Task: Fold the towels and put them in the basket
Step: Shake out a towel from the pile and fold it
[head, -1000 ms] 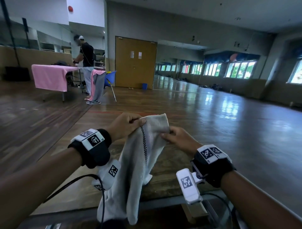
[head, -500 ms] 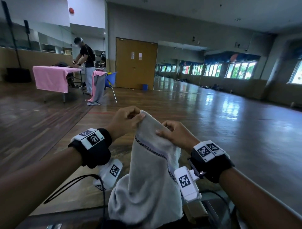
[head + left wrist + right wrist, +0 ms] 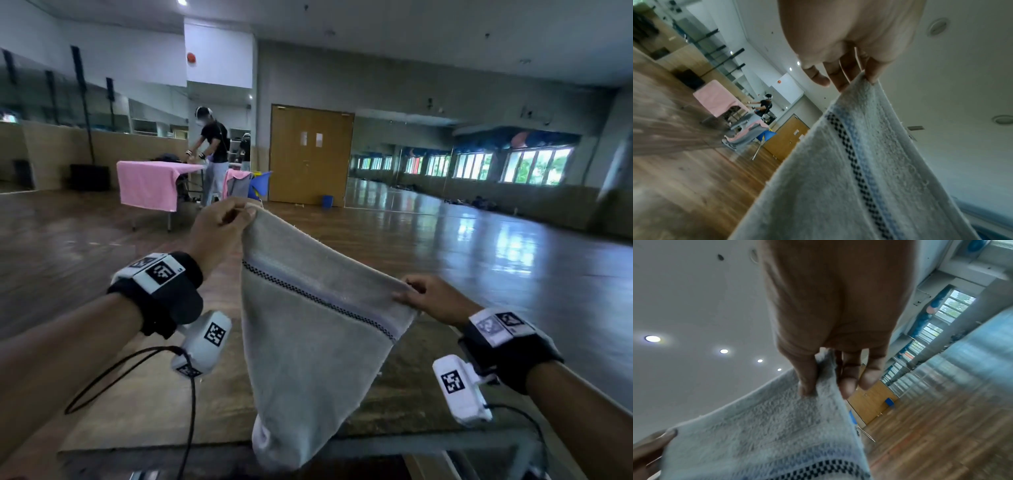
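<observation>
A grey towel point(image 3: 308, 342) with a blue band and a dark checkered stripe hangs in the air in front of me, its top edge stretched between my hands. My left hand point(image 3: 222, 222) pinches one top corner, held high. My right hand point(image 3: 421, 296) pinches the other corner, lower and to the right. The left wrist view has fingers point(image 3: 840, 78) nipping the towel point(image 3: 859, 162) corner. In the right wrist view the thumb point(image 3: 807, 379) and fingers clamp the towel point(image 3: 766, 434) edge. The towel's lower end droops past the near table edge. No basket is in view.
A wooden table top point(image 3: 137, 394) lies under the towel, with a metal frame at its near edge. Across the wooden floor stands a pink-draped table point(image 3: 150, 185) with another person point(image 3: 214, 154) beside it, a blue chair point(image 3: 258, 185) and a wooden door point(image 3: 310, 157).
My hands have moved apart, the left going up and the right going down to the right. The bunched towel has opened out into a stretched sheet.
</observation>
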Available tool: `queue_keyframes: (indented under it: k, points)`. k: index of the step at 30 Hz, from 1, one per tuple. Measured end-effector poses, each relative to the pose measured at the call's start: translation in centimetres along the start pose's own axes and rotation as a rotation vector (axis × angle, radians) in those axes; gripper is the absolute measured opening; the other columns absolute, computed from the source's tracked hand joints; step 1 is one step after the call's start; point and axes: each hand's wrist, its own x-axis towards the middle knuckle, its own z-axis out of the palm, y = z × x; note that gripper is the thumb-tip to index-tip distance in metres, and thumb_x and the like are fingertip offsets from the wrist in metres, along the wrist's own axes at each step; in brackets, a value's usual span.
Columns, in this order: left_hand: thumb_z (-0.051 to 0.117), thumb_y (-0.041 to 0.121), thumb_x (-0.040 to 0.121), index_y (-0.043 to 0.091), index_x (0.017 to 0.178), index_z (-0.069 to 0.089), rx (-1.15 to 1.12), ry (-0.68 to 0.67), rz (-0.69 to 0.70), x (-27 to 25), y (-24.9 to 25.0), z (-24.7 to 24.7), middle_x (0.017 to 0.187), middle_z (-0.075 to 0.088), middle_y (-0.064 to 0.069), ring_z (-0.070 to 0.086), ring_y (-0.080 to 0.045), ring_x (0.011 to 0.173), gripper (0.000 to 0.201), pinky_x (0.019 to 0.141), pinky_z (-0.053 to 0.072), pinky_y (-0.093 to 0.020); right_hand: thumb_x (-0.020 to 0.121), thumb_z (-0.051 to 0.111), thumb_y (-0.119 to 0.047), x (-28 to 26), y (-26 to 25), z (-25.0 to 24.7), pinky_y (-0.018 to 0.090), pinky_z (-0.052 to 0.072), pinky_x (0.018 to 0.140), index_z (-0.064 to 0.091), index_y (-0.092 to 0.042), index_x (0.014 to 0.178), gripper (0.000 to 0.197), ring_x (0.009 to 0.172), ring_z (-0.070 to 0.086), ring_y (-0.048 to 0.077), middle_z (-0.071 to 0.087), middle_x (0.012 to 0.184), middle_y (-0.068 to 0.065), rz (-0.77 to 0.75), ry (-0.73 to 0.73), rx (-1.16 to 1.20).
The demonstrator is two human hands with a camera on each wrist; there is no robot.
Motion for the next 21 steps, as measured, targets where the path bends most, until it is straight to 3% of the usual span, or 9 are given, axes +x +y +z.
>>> queue_keyframes:
  k: [5, 8, 10, 14, 18, 21]
  points:
    - [0.056, 0.017, 0.091, 0.016, 0.093, 0.064, 0.115, 0.065, 0.003, 0.6, 1.9, -4.5, 0.084, 0.063, 0.001, 0.055, -0.013, 0.075, 0.008, 0.067, 0.045, -0.025, 0.09, 0.06, -0.013, 2.1, -5.2, -3.3, 0.024, 0.047, 0.059, 0.064, -0.02, 0.084, 0.011, 0.07, 0.059, 0.012, 0.066, 0.081, 0.001, -0.105, 0.08, -0.042]
    - [0.057, 0.015, 0.091, 0.013, 0.096, 0.065, 0.122, 0.076, -0.015, 1.2, 3.6, -7.2, 0.091, 0.065, -0.006, 0.056, -0.015, 0.08, 0.01, 0.072, 0.048, -0.029, 0.088, 0.062, -0.017, 2.8, -8.7, -4.8, 0.019, 0.043, 0.052, 0.062, -0.02, 0.079, 0.01, 0.064, 0.056, 0.012, 0.063, 0.076, 0.0, -0.168, 0.154, -0.026]
    - [0.057, 0.016, 0.091, 0.015, 0.092, 0.065, 0.108, 0.056, -0.011, 1.5, 5.3, -8.7, 0.092, 0.063, -0.006, 0.055, -0.014, 0.08, 0.009, 0.07, 0.046, -0.026, 0.087, 0.065, -0.022, 2.9, -10.8, -6.1, 0.017, 0.04, 0.048, 0.062, -0.018, 0.078, 0.009, 0.059, 0.054, 0.009, 0.062, 0.072, -0.002, -0.198, 0.2, -0.065]
    - [0.054, 0.018, 0.093, 0.022, 0.084, 0.062, 0.106, 0.029, 0.044, 2.6, 9.6, -11.2, 0.076, 0.055, 0.007, 0.049, -0.005, 0.068, 0.013, 0.058, 0.042, -0.013, 0.083, 0.068, -0.025, 2.6, -14.5, -9.5, 0.024, 0.041, 0.058, 0.067, -0.014, 0.084, 0.01, 0.069, 0.059, 0.013, 0.065, 0.077, -0.001, -0.268, 0.292, -0.111]
    - [0.057, 0.017, 0.09, 0.012, 0.097, 0.065, 0.053, 0.062, 0.049, 4.6, 13.2, -12.9, 0.082, 0.06, 0.001, 0.054, -0.009, 0.068, 0.011, 0.055, 0.047, -0.015, 0.081, 0.071, -0.023, 2.7, -18.2, -13.2, 0.023, 0.038, 0.052, 0.067, -0.021, 0.078, 0.006, 0.056, 0.053, 0.007, 0.064, 0.069, -0.003, -0.314, 0.388, -0.102]
    - [0.061, 0.018, 0.088, 0.016, 0.087, 0.067, 0.024, 0.138, 0.06, 6.7, 15.4, -13.6, 0.079, 0.064, 0.0, 0.06, -0.007, 0.053, 0.006, 0.045, 0.046, -0.014, 0.078, 0.074, -0.022, 3.4, -20.9, -15.4, 0.025, 0.04, 0.05, 0.066, -0.021, 0.074, 0.009, 0.051, 0.05, 0.011, 0.061, 0.066, 0.001, -0.337, 0.478, -0.062]
